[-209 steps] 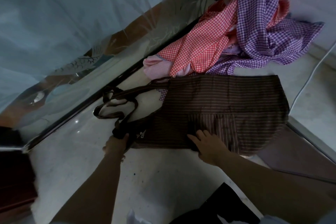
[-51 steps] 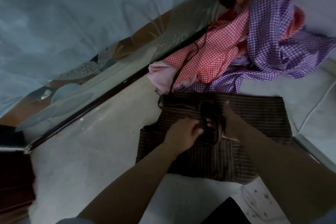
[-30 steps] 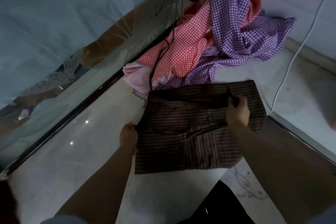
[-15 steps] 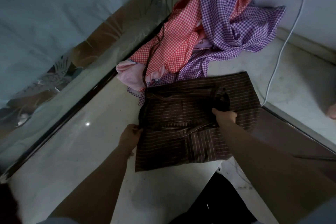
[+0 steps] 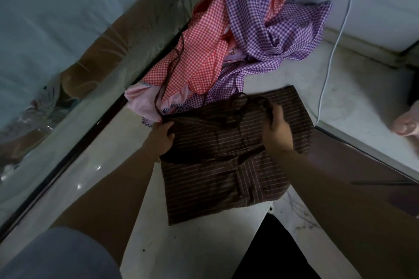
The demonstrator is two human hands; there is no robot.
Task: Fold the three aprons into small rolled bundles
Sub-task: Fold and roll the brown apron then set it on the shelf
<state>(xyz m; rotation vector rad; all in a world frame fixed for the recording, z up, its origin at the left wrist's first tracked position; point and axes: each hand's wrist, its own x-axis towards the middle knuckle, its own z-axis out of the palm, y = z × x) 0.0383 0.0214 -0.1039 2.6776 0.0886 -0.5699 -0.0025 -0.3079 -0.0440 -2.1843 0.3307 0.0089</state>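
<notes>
Both hands are gripping the brown striped apron on the floor, left hand pinching its left edge, right hand bunching its straps inward, probably for a tidy roll.

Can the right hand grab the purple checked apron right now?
Probably not yet. The right hand is busy gripping the brown striped apron, and the purple checked apron lies beyond it in the pile. Nothing blocks the way once it lets go.

Matt striped cloth apron on glossy, seemingly stone floor
</notes>
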